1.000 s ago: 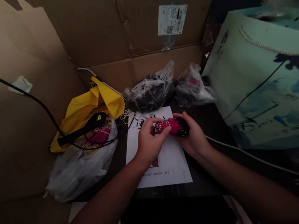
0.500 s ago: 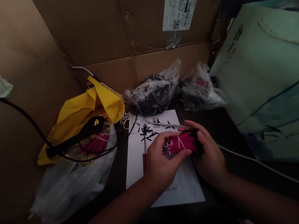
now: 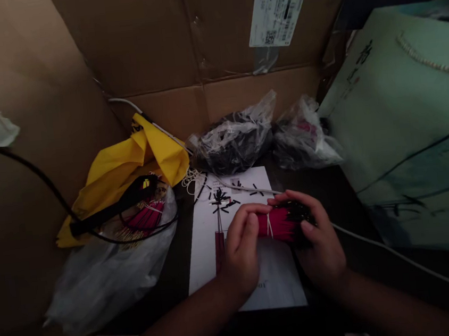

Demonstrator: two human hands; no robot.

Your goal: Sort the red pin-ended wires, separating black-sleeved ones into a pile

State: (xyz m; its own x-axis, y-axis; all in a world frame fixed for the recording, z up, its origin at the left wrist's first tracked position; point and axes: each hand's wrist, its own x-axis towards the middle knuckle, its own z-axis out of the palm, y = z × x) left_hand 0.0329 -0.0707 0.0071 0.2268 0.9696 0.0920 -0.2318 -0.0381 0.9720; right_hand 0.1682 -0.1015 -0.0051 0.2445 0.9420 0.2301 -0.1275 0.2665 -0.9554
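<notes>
A bundle of thin dark-red sticks (image 3: 278, 222), bound by a white rubber band, lies level between my two hands above the white paper. Its right ends are black. My left hand (image 3: 244, 243) closes around the left end, with the thumb raised at that end and the fingers along the far side. Around the black end curls my right hand (image 3: 320, 238), its thumb on the near side. Small black pieces (image 3: 221, 196) are scattered on the printed sheet of paper (image 3: 205, 250) beneath. White rubber bands (image 3: 190, 181) lie in a tangle beside the sheet.
Left, a clear plastic bag (image 3: 108, 287) holds another red bundle (image 3: 149, 216), near a yellow bag (image 3: 115, 158) and black cable. Two plastic-wrapped packs (image 3: 233, 140) sit against the cardboard wall (image 3: 134, 38). A pale paper bag (image 3: 405, 133) stands right. A white cable (image 3: 377, 243) crosses the table.
The bundle has turned a little and shifted slightly right, so more of its black ends shows. My left hand has moved around its left end, and the left thumb has come off its near side.
</notes>
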